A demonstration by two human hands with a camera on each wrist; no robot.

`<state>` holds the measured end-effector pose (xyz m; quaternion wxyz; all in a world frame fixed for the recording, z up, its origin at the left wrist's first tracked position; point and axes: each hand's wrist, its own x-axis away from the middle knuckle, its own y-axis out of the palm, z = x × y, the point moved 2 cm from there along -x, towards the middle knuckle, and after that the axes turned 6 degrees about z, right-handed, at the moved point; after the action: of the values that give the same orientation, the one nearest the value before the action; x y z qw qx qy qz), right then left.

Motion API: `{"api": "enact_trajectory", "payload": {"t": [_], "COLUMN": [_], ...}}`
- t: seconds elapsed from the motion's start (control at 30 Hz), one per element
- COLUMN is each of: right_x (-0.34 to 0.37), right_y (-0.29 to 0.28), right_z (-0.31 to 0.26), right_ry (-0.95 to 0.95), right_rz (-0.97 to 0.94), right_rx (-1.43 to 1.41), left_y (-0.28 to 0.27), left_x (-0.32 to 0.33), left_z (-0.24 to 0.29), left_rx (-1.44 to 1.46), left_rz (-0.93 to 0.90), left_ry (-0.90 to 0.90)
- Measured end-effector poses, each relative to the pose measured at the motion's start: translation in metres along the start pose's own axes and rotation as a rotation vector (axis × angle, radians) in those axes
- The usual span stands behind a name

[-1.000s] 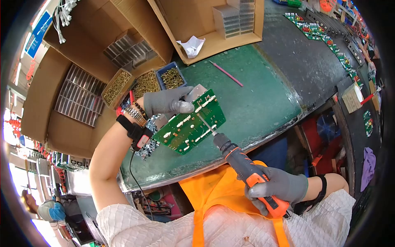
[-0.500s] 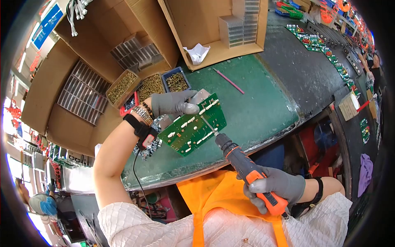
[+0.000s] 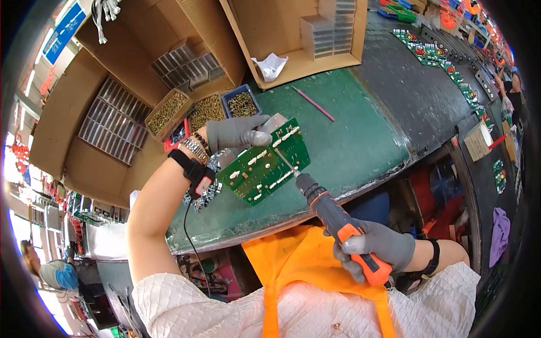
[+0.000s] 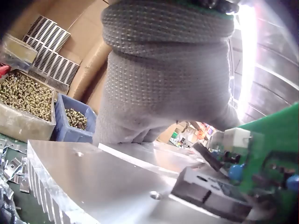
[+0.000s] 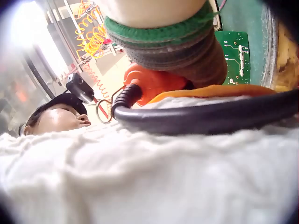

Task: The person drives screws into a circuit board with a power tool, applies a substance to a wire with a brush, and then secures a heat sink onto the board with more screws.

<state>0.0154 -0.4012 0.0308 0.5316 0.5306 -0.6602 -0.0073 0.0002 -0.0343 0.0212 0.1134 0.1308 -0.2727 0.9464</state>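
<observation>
My gloved left hand (image 3: 236, 134) grips the upper edge of a green circuit board (image 3: 243, 188), thumb over its solder side. Behind the board, a finned metal heat sink (image 4: 107, 172) shows in the left wrist view, the glove's fingers resting on it. Black and blue components (image 4: 210, 191) stand beside the heat sink. My gloved right hand (image 3: 380, 245) holds an orange and black electric screwdriver (image 3: 327, 211) by its handle. Its long thin bit (image 3: 286, 161) points up and left, the tip right at the board's face near the left thumb.
Cardboard boxes (image 3: 186, 22) with stacked heat sinks stand at the back left. Bins of brass screws (image 3: 242, 105) sit before them, with small metal clips (image 4: 14, 170) nearby. A pink pen (image 3: 313, 103) lies on the green mat (image 3: 349, 129). More circuit boards (image 3: 428, 53) line the right.
The head view has shifted slightly. The board's lower edge has risen a little, and the screwdriver has moved slightly up with its bit still at the board. Both hands keep their hold.
</observation>
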Motion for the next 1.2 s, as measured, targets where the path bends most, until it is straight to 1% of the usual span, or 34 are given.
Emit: {"api": "enact_trajectory", "payload": {"t": [0.03,0.1,0.17,0.23,0.27,0.3,0.33,0.37,0.4,0.43,0.47,0.5,0.53,0.57,0.6,0.63,0.67,0.7,0.77,0.8,0.83,0.9,0.93,1.0,1.03,1.13,1.17,1.2], "right_x": [0.001,0.003,0.011,0.023,0.027,0.034,0.039,0.043,0.045,0.046,0.046,0.044,0.039,0.033,0.027,0.021,0.016,0.01,0.002,-0.001,-0.004,-0.007,-0.01,-0.014,-0.017,-0.022,-0.024,-0.026], "right_y": [0.001,0.002,0.004,-0.002,-0.012,-0.018,-0.022,-0.026,-0.029,-0.033,-0.035,-0.036,-0.039,-0.041,-0.041,-0.04,-0.038,-0.038,-0.04,-0.041,-0.043,-0.051,-0.055,-0.062,-0.062,-0.062,-0.06,-0.058], "right_z": [0.001,0.0,0.001,0.002,0.01,0.015,0.017,0.019,0.021,0.021,0.021,0.023,0.024,0.022,0.022,0.022,0.021,0.019,0.018,0.019,0.021,0.024,0.025,0.026,0.022,0.027,0.029,0.028], "right_ry": [0.001,-0.077,-0.053,-0.095,-0.133,-0.165,-0.204,-0.238,-0.217,-0.285,-0.356,-0.341,-0.381,-0.426,-0.429,-0.427,-0.439,-0.451,-0.46,-0.466,-0.468,-0.448,-0.437,-0.436,-0.448,-0.406,-0.393,-0.381], "right_rz": [-0.001,0.015,0.026,-0.029,-0.053,-0.014,-0.021,-0.028,-0.037,0.003,0.042,0.032,0.032,0.031,0.016,0.009,-0.008,-0.025,-0.063,-0.07,-0.075,-0.058,-0.031,-0.007,-0.015,-0.049,-0.071,-0.099], "right_rx": [-0.003,-0.01,0.02,-0.013,0.033,0.065,0.046,0.024,0.042,0.022,-0.003,0.006,-0.007,-0.017,-0.039,-0.031,-0.003,0.022,0.062,0.055,0.042,0.053,0.033,0.03,0.038,0.014,-0.064,-0.134], "left_y": [0.0,0.002,0.0,-0.001,0.014,0.011,0.008,0.014,0.022,0.029,0.032,0.037,0.043,0.051,0.058,0.065,0.071,0.079,0.099,0.104,0.104,0.099,0.098,0.093,0.092,0.101,0.103,0.104], "left_x": [0.0,0.002,0.008,0.022,0.034,0.031,0.032,0.031,0.041,0.044,0.047,0.047,0.045,0.045,0.041,0.035,0.027,0.019,0.01,0.016,0.026,0.063,0.079,0.101,0.101,0.101,0.097,0.093], "left_z": [-0.003,-0.005,-0.015,-0.045,-0.009,-0.03,-0.055,-0.057,-0.023,-0.009,0.001,0.005,0.01,0.016,0.014,0.008,0.006,-0.001,-0.019,-0.021,-0.024,-0.026,-0.037,-0.067,-0.071,-0.07,-0.071,-0.074], "left_rx": [0.001,0.02,0.066,0.395,0.368,0.077,0.057,0.042,0.019,0.032,0.026,0.018,-0.094,-0.173,-0.312,-0.454,-0.684,-0.731,-0.823,-0.724,-0.729,-0.536,-0.535,-0.456,-0.465,-0.649,-0.648,-0.651], "left_rz": [-0.003,0.012,0.057,0.092,0.136,0.26,0.307,0.35,0.434,0.452,0.528,0.602,0.709,0.784,0.839,0.887,0.857,0.834,0.935,1.007,1.002,1.252,1.243,1.117,1.13,0.989,0.993,0.947], "left_ry": [-0.002,-0.008,0.003,-0.375,-0.4,-0.099,-0.143,-0.189,-0.265,-0.279,-0.261,-0.242,-0.145,-0.171,-0.109,-0.045,-0.053,-0.083,-0.014,-0.017,-0.022,0.023,0.014,-0.392,-0.385,-0.529,-0.529,-0.6]}}
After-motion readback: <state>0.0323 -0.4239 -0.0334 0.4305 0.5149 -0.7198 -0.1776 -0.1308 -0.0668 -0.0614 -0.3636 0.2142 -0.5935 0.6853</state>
